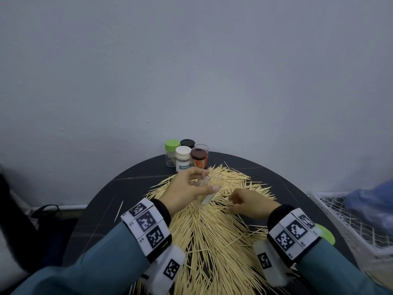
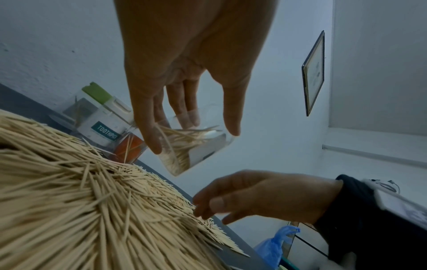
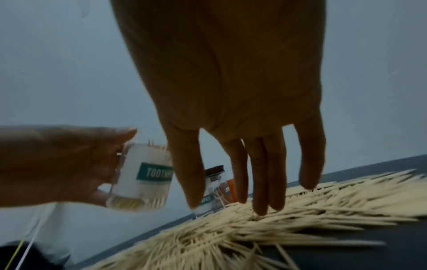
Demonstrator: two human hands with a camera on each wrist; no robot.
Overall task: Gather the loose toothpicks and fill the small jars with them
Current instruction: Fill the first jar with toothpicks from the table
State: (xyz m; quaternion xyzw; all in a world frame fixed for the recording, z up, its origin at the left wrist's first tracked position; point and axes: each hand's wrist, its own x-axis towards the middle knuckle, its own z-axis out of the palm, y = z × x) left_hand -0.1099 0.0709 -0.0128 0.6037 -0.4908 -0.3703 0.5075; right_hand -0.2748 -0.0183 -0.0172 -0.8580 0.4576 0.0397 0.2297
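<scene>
A big heap of loose toothpicks (image 1: 212,231) (image 2: 69,201) (image 3: 289,224) covers the middle of the round dark table (image 1: 95,220). My left hand (image 1: 209,182) (image 2: 194,140) grips a clear lidless jar (image 1: 206,200) (image 2: 203,151) (image 3: 141,177) labelled TOOTHPICK. It is held tilted above the far part of the heap, with some toothpicks inside. My right hand (image 1: 232,200) (image 3: 231,204) hangs just right of the jar, fingers extended downward, fingertips (image 3: 261,210) touching the heap. Nothing shows pinched in it.
Several small jars stand at the table's far edge: green-lidded (image 1: 172,145), black-lidded (image 1: 187,143), white-lidded (image 1: 182,154), brown-lidded (image 1: 198,155). A loose green lid (image 1: 326,234) lies near my right wrist. A white wire basket (image 1: 350,226) with a blue bag (image 1: 372,201) stands at the right.
</scene>
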